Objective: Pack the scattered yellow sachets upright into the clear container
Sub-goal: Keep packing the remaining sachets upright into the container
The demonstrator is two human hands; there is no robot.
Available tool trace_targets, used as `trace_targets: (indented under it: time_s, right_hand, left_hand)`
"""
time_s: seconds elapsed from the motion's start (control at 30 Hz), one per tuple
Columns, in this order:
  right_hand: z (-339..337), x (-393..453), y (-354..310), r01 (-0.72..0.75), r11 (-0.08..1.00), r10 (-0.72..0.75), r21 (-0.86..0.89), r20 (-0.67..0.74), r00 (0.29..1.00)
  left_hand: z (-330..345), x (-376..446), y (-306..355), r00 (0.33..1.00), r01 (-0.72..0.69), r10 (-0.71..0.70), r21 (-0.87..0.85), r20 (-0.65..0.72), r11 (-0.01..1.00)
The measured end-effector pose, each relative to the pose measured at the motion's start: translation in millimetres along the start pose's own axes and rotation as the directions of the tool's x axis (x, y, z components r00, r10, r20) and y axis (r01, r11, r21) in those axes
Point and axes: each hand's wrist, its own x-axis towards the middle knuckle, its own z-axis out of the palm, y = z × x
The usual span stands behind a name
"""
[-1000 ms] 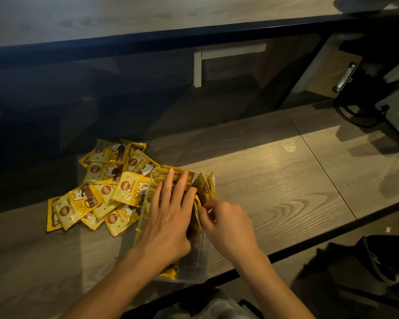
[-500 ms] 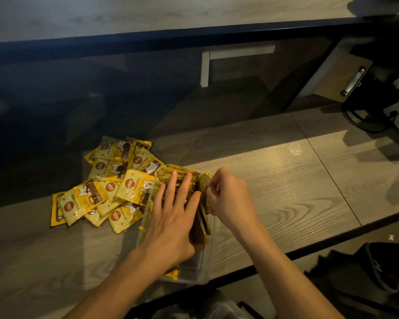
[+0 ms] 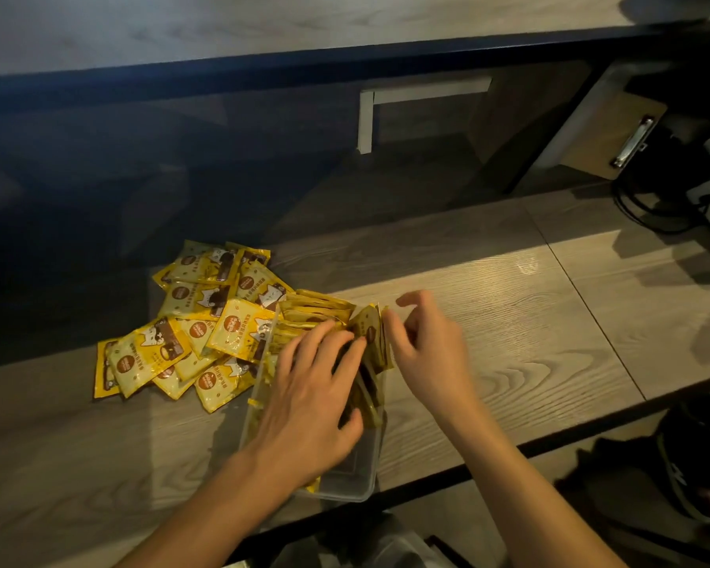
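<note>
**Sachets in the tub, pile beside it**

Glossy yellow sachets (image 3: pixel 189 346) lie heaped on the woodgrain shelf (image 3: pixel 509 321) — cat drawings, round brown seals, writing too small to read. Left hand (image 3: pixel 312 399), fingers spread, presses the upright row in the clear plastic tub (image 3: pixel 357 477). Right hand (image 3: pixel 427 346) — fingers loosely curled, holding nothing — hangs beside the rim.

Loose sachets (image 3: pixel 189 334) on table (image 3: pixel 509 321) left of container (image 3: pixel 345 477); packed sachets (image 3: pixel 316 309) inside; clipboard (image 3: pixel 615 133) far right.
</note>
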Motion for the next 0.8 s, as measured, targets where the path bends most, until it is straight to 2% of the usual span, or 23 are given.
trace_targets:
  time_s: [0.03,0.1,0.17,0.23,0.4,0.6,0.8]
  right_hand:
    - [-3,-11,0,0.039,0.999,-0.039,-0.007,-0.016,0.999]
    - [-7,-33,-1,0.096,0.993,-0.09,-0.072,0.08,0.993]
    - [-5,-48,-3,0.115,0.973,-0.072,-0.202,0.207,0.976]
    - [1,-55,-5,0.102,0.952,-0.023,-0.287,0.267,0.963]
    - [16,-62,-17,0.017,0.932,0.07,-0.363,0.225,0.972]
    - [16,-79,-18,-0.04,0.947,0.109,-0.32,0.2,0.974]
    - [18,-82,-12,-0.223,0.968,0.238,-0.116,0.135,0.962]
  left_hand:
    - [1,-1,-1,0.999,-0.004,0.004,-0.01,-0.043,1.0]
    - [1,-2,-1,0.995,0.023,-0.024,-0.006,-0.097,1.0]
    - [2,-3,-2,0.989,0.065,-0.064,0.004,-0.136,0.998]
    - [2,-2,-2,0.984,0.088,-0.085,0.009,-0.157,0.996]
    - [1,2,1,0.993,0.061,-0.057,0.036,-0.107,0.998]
    - [2,3,-3,0.994,0.101,-0.1,0.004,-0.051,0.995]
    - [4,7,0,0.991,0.086,-0.089,-0.032,-0.099,0.996]
